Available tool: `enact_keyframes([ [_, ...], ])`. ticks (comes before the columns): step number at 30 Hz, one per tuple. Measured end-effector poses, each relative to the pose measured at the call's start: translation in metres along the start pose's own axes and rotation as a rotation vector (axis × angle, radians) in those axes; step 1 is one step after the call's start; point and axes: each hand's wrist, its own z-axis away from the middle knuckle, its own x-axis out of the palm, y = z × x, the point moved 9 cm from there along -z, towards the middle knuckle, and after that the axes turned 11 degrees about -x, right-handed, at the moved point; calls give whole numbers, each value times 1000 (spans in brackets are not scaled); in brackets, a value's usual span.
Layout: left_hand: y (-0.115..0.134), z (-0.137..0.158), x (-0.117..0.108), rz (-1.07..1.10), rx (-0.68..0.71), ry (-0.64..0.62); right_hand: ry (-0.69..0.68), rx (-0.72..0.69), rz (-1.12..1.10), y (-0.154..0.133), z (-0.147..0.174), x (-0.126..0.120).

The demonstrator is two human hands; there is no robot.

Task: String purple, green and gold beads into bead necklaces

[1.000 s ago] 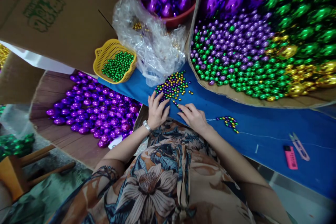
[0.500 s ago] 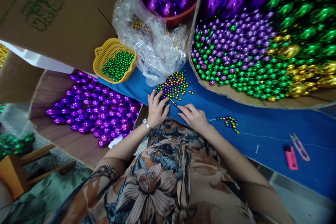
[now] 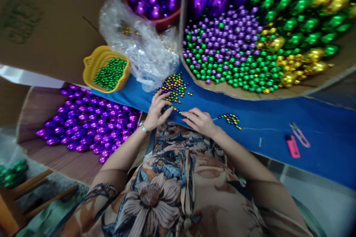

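My right hand (image 3: pixel 200 121) pinches the end of a short row of beads (image 3: pixel 177 110) in purple, green and gold. Whether a needle or only thread runs through them is too small to tell. My left hand (image 3: pixel 158 110), with a watch at the wrist, reaches over the near edge of a pile of loose mixed beads (image 3: pixel 175 85). Its fingers are apart, and thumb and forefinger are close to the left end of the row. Right of my right hand, a threaded cluster of beads (image 3: pixel 230 119) lies on the blue cloth (image 3: pixel 267 118), joined to a pale thread.
A yellow basket (image 3: pixel 87 72) of green beads stands at left, beside a crumpled plastic bag (image 3: pixel 144 57). Large cartons hold purple balls (image 3: pixel 91 122) and mixed beads (image 3: pixel 233 37). Thread snips (image 3: pixel 300 135) and a pink lighter (image 3: pixel 293 147) lie at right.
The whole view has shifted, so most things appear further left. My hands keep nearly the same pose, with the row of beads still at my right fingertips.
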Motion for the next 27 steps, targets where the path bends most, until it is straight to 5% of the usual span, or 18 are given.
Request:
enact_keyframes([
  [4,20,-6,3,277,-2,-91,-45,-5,1,2,14,-15],
  [9,25,-12,18,596,-245,7,52,108,61,30,53,-65],
  [11,45,-6,54,675,-318,-198,115,188,94,44,71,-93],
  [14,107,25,136,674,-326,-723,169,268,119,61,89,-128],
  [16,157,48,183,621,-216,-933,183,287,131,67,94,-143],
  [19,225,74,231,463,80,-1068,194,306,143,70,98,-156],
  [23,253,72,228,356,334,-895,192,317,96,60,100,-156],
  [27,213,66,182,324,305,-853,244,339,43,42,101,-141],
])
